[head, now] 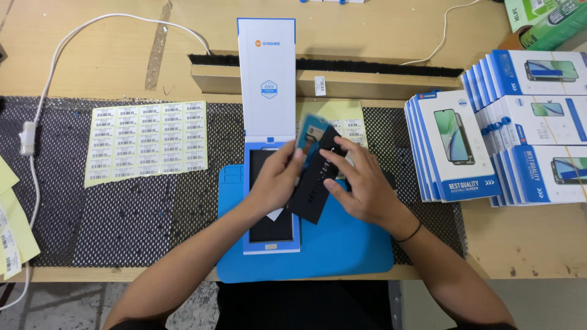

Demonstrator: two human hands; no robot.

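Note:
Both my hands meet over the blue work mat (342, 250) at the table's middle. My left hand (275, 180) grips the left edge of a black flat pouch (313, 189) and a small blue-and-black card (310, 133) at its top. On the pouch's right side rests my right hand (361, 186), fingers spread across it. Under my hands lies an open white-and-blue box (269, 235) holding a dark phone screen, its lid (266, 79) standing upright behind.
A yellow sheet of barcode stickers (147, 142) lies left on the black mesh mat (122, 214). Another sticker sheet (348, 122) sits behind my hands. Stacks of white-and-blue screen boxes (520, 134) fill the right. A white cable (43, 98) runs along the left.

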